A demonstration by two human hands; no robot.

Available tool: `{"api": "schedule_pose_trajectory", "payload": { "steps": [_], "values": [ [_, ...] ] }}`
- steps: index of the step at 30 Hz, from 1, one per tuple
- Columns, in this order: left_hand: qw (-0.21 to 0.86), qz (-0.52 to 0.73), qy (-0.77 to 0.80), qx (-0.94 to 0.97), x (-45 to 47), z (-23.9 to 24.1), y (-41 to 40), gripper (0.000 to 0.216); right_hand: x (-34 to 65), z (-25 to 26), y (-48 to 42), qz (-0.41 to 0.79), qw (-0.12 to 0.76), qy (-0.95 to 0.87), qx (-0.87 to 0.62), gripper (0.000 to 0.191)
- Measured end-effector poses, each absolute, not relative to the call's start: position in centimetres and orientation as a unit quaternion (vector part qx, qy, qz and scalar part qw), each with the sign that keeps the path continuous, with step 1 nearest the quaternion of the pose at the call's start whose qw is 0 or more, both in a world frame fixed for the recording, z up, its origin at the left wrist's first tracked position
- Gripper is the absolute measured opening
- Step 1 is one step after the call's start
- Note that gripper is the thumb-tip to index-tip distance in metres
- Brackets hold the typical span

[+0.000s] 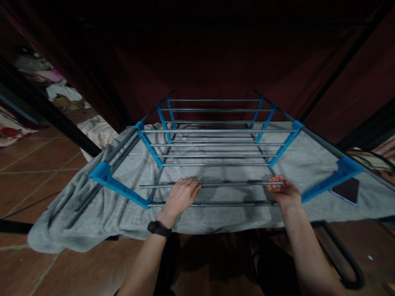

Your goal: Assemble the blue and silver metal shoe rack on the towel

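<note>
A thin grey metal rod (231, 184) lies level between my two hands, its left end free in the air. My left hand (184, 192), with a dark watch on the wrist, is wrapped over the rod left of its middle. Fingers of my right hand (284, 190) close around the rod's right end, palm turned up. Around them stands a rack of metal tubes with blue plastic side pieces (121, 187). The nearest right blue piece (331, 181) is beside my right hand. Below the held rod, a fitted rod (222, 204) spans the front blue pieces.
A grey blanket (129, 220) lies under the rack. On its right side rests a phone (347, 190). Dark red panels (210, 61) rise behind. Cloths (63, 91) are heaped at far left over a tiled floor (27, 181). A black metal frame (342, 255) stands lower right.
</note>
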State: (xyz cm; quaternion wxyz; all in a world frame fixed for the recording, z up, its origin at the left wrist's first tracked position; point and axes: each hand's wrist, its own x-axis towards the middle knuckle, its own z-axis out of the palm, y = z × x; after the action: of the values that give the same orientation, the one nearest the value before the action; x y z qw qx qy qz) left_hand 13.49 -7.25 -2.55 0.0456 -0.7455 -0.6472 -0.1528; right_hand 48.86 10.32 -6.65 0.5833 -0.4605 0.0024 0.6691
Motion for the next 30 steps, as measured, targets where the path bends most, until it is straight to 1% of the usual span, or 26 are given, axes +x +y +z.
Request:
{"api": "schedule_pose_trajectory", "payload": {
  "steps": [13,18,26,30],
  "values": [
    [0.047,-0.162,-0.644,-0.747,13.46,-2.58,-7.29,0.026,48.75,-6.32,10.10,0.665,0.586,0.005,-0.463,0.022],
    [0.042,-0.155,-0.643,-0.749,13.42,-2.48,-7.26,0.026,48.61,-6.17,10.12,0.668,0.584,0.019,-0.461,0.025],
    [0.048,-0.145,-0.640,-0.753,13.63,-2.15,-7.23,0.026,48.39,-5.94,9.95,0.668,0.583,0.017,-0.461,0.022],
    [0.059,-0.143,-0.638,-0.755,13.78,-2.30,-7.16,0.029,48.32,-5.84,9.89,0.671,0.592,0.022,-0.446,0.028]
  ]
}}
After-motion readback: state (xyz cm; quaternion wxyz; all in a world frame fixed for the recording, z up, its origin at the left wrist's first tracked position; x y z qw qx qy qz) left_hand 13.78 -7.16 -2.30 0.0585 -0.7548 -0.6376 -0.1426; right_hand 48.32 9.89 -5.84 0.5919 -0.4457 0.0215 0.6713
